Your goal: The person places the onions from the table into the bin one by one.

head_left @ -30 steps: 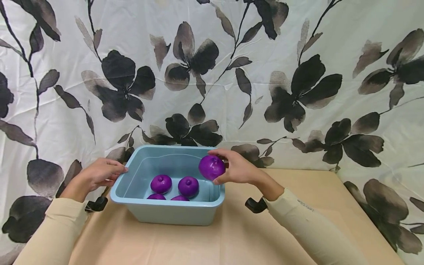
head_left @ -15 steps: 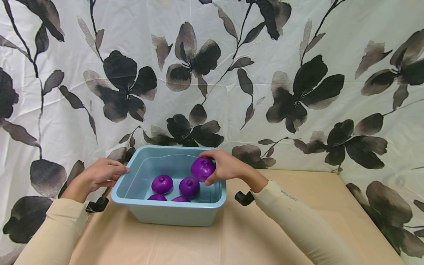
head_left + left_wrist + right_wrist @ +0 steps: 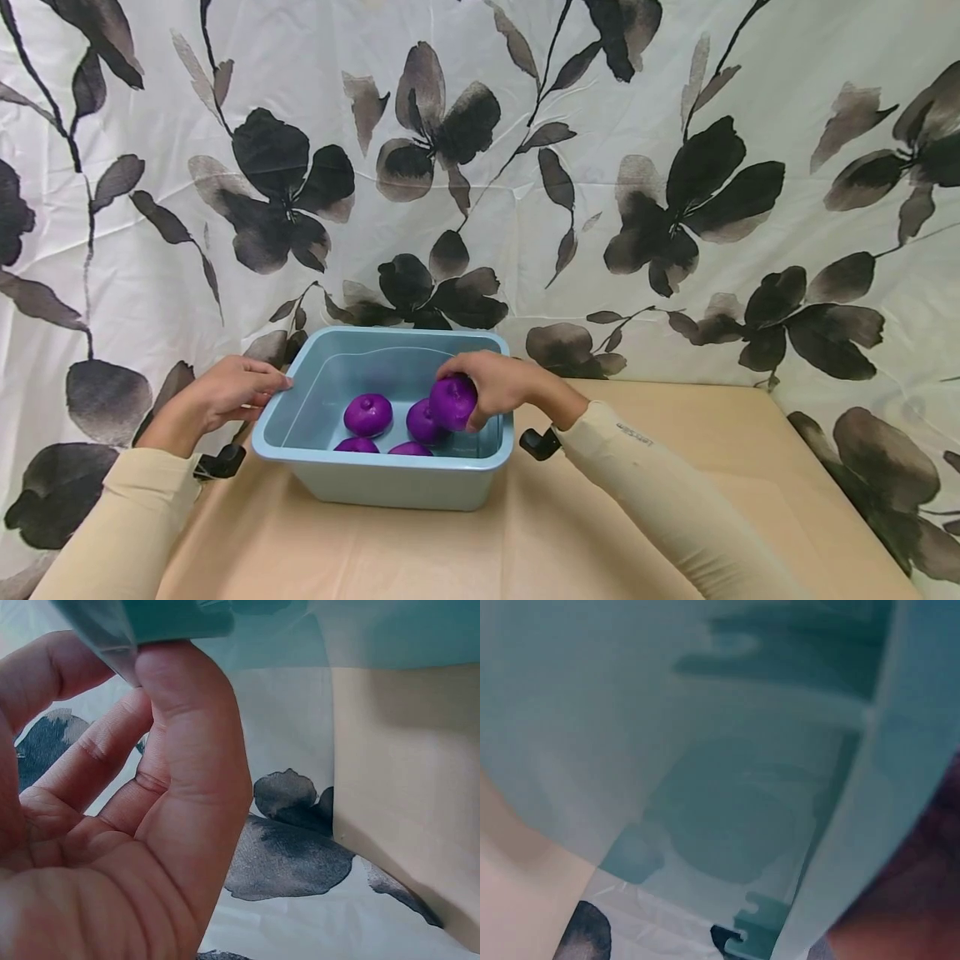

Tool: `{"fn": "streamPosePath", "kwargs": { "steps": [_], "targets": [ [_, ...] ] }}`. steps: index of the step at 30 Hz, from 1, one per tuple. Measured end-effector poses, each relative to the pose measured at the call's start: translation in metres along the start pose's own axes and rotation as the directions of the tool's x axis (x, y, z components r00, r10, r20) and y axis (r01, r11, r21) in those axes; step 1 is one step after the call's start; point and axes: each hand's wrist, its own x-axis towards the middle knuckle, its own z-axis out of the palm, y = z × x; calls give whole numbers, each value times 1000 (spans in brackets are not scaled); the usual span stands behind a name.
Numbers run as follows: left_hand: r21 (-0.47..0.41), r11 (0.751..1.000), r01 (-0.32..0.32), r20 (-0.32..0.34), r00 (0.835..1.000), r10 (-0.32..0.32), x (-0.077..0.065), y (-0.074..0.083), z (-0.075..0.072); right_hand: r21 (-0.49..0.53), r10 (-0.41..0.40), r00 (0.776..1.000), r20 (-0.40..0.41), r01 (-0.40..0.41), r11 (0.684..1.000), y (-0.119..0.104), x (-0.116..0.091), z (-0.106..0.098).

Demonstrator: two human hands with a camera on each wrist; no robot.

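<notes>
A light blue plastic bin (image 3: 390, 492) stands on the table. My left hand (image 3: 236, 390) pinches its left rim; the left wrist view shows the thumb (image 3: 199, 742) and fingers meeting at the bin's edge (image 3: 161, 619). Inside the bin's right half, my right hand (image 3: 501, 385) grips a glossy purple ball with a nub (image 3: 453, 403), fingers over the top and thumb below. This ball overlaps another purple ball (image 3: 422, 423) in the head view. Further purple balls sit left (image 3: 367, 414) and near the front wall (image 3: 409, 449), the front ones partly hidden. In the right wrist view, the bin's wall mostly covers the hand.
The tan tabletop (image 3: 600, 500) extends in front and to the right of the bin. Behind it hangs a white cloth with dark flowers (image 3: 555, 242). A small black wrist camera (image 3: 540, 444) sits at the right cuff, another (image 3: 221, 462) at the left.
My right hand has carried the purple ball left and down, from over the bin's right rim to inside the bin beside another ball. The left hand keeps its hold on the rim.
</notes>
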Motion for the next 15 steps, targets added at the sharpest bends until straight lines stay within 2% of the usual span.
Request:
{"fn": "streamPosePath", "kwargs": {
  "steps": [5, 15],
  "targets": [
    [8, 1000, 13, -3, 1000, -13, -1, -1, 0, -88, -24, 997, 79, 31, 996, -5, 10, 4],
    [17, 1000, 1, 11, 1000, -1, 2, 0, -2, -218, 63, 982, 175, -24, 976, -8, 22, 12]
  ]
}}
